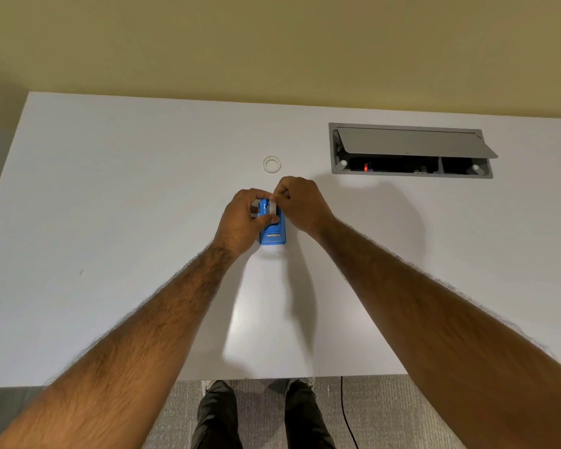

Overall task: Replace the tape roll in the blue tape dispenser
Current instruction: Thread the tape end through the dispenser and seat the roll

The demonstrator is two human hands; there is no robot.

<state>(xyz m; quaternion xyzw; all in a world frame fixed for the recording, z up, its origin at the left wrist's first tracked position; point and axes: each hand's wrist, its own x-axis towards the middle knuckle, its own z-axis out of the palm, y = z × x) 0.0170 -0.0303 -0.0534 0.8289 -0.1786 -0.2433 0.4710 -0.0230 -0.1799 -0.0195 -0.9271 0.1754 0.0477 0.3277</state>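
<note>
On the white table [110, 205], near its middle, sits the blue tape dispenser [272, 233]. Left hand [243, 218] grips its side, thumb pressed on the tape roll [272, 209] seated in it; right hand [300, 202] pinches the roll's top. Farther back lies a spare roll [272, 164], with an open cable box [410, 152] to its right.

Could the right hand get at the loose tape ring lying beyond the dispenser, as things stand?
Probably yes. The tape ring lies in the open on the white table, just beyond the right hand, nothing between them. But that hand is pinching tape at the blue dispenser and must let go first.
</note>
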